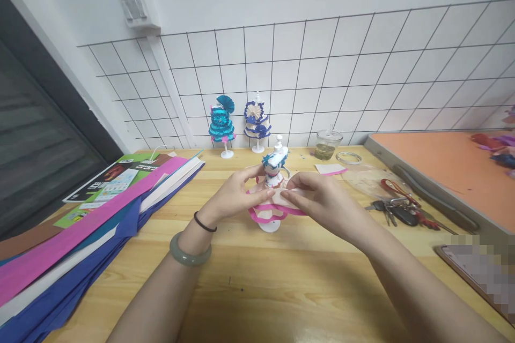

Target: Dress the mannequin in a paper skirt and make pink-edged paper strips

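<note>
A miniature dress form (275,162) stands upright on a round white base (269,225) at the middle of the table. Its upper part is white with teal paper trim. Around its lower part runs a cream paper strip (284,201) with a bright pink edge. My left hand (235,192) closes on the strip from the left, thumb in front and fingers partly hidden behind the form. From the right, my right hand (324,201) pinches the same strip between thumb and fingers. A black hair tie and a green bangle circle my left wrist.
Behind stand a teal-dressed form (222,127) and a blue-and-cream one (257,122). Folded coloured paper (100,225) lies left. To the right are a glass jar (328,144), scissors (396,190), keys (392,211), a phone (478,278) and an orange board (434,166).
</note>
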